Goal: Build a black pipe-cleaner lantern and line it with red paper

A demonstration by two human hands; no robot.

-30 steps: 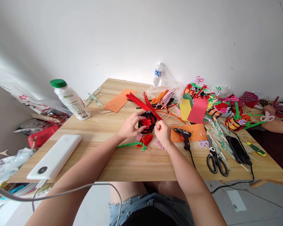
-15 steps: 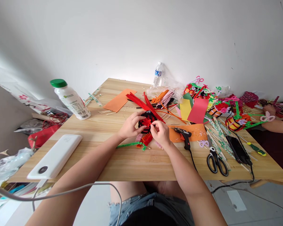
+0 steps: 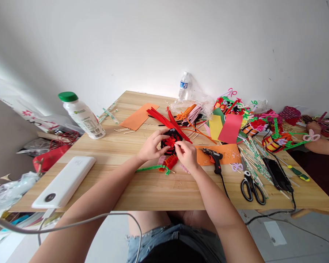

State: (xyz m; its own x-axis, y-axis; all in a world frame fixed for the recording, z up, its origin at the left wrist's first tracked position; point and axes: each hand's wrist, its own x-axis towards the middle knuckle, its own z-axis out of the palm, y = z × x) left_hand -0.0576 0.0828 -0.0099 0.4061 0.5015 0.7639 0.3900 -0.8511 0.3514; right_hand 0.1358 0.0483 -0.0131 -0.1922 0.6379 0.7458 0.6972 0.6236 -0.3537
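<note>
Between my hands, a small black-and-red basket-like craft has a red flower made of pipe cleaner on its top. My left hand grips the craft's left side, thumb beside the flower. With thumb and index finger closed, my right hand pinches at the flower's right edge; a petal appears to be between the fingertips. Just below lie orange and red coiled pipe cleaners and a green twisted one. Behind the craft fans a bundle of red pipe cleaners.
To the right lie a glue gun on orange paper, scissors, wooden sticks and a black phone. A white power bank and a bottle stand left. Another person's hand shows at far right, near finished-looking baskets.
Almost nothing differs. My right fingertips have shifted very slightly at the flower; my left hand keeps its grip on the craft.
</note>
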